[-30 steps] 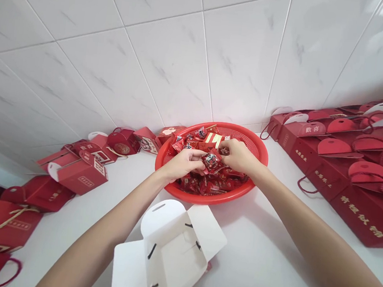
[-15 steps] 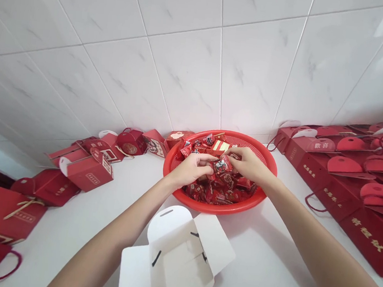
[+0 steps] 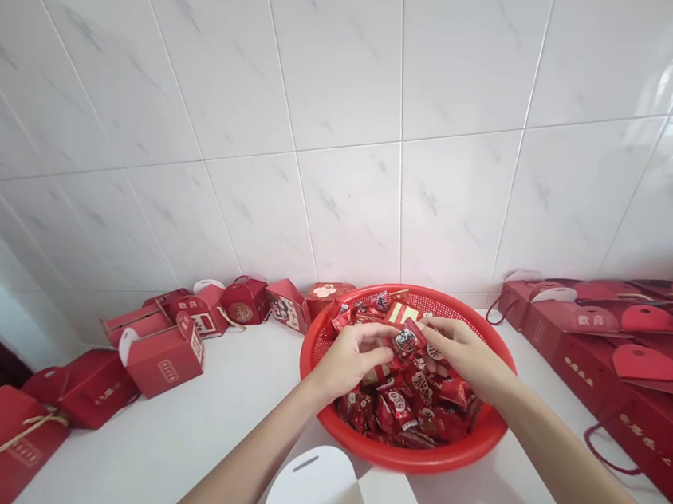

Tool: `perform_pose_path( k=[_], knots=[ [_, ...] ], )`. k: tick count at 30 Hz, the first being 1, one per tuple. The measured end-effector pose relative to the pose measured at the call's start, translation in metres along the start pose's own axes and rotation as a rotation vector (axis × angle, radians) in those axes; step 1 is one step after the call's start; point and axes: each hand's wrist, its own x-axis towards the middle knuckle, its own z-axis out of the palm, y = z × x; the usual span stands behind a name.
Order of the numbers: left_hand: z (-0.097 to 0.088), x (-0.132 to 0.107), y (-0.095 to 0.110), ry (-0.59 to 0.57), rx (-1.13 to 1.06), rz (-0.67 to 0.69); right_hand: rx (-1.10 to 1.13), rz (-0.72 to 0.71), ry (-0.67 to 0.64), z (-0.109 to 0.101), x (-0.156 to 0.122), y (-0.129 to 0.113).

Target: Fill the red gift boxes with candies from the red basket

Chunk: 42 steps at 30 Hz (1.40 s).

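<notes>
Over the red plastic basket (image 3: pixel 411 456), full of red-wrapped candies (image 3: pixel 398 403), my two hands meet around one shiny red wrapped candy (image 3: pixel 410 340) with dark and white print. My left hand (image 3: pixel 355 358) has its thumb and fingers closed at the candy's left side. My right hand (image 3: pixel 461 352) grips it from the right, its fingertips partly hidden behind the wrapper. In front of the basket, at the lower edge of view, stands an open white-lined box (image 3: pixel 314 494) with its flaps up; most of it is cut off.
Small red gift boxes (image 3: pixel 162 362) line the left side and the wall. On the right, several rows of red boxes (image 3: pixel 579 350) with rounded flaps and cord handles stand close together. A white tiled wall (image 3: pixel 354 85) rises behind the white tabletop (image 3: pixel 186 429).
The view has tilted up, so everything sits lower and less of the white-lined box shows. My hands stay over the basket, still together at the candy.
</notes>
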Motion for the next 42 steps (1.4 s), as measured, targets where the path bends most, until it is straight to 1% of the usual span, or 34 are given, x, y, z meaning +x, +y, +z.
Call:
perform_pose_path(
  k=[4,8,15,20,25,28,30,33,35,39,40,42],
  knots=[
    [0.0,0.0,0.0,0.024,-0.006,0.0,0.029,-0.031,0.001,0.0,-0.003,-0.006],
    [0.0,-0.001,0.001,0.014,-0.037,0.031,0.01,-0.049,0.013,0.0,-0.005,-0.009],
    [-0.001,-0.001,0.001,-0.014,-0.018,0.044,0.024,-0.039,0.051,-0.003,-0.003,-0.005],
    [-0.003,-0.001,0.001,-0.03,0.016,0.044,0.026,-0.038,0.049,-0.004,-0.003,-0.006],
    [-0.004,-0.001,0.001,-0.056,-0.012,0.059,0.024,-0.045,0.056,-0.004,-0.003,-0.005],
    [-0.002,0.0,0.002,-0.059,-0.009,0.07,0.035,-0.045,0.081,-0.004,-0.003,-0.004],
    [0.0,0.0,0.001,-0.083,0.019,0.058,0.022,-0.037,0.113,-0.004,-0.003,-0.004],
    [0.004,0.0,-0.002,-0.166,0.132,0.036,-0.049,-0.016,0.183,-0.002,-0.004,-0.007],
    [0.005,0.0,-0.003,-0.232,0.308,0.037,-0.129,-0.011,0.228,-0.001,-0.005,-0.01],
    [0.007,-0.001,0.0,-0.38,0.786,0.051,-0.278,-0.011,0.282,0.002,-0.006,-0.013],
    [0.007,-0.001,0.001,-0.416,0.855,0.061,-0.299,-0.016,0.292,0.002,-0.005,-0.013],
    [0.007,-0.001,0.002,-0.469,0.904,0.077,-0.321,-0.035,0.314,0.002,-0.004,-0.011]
  ],
)
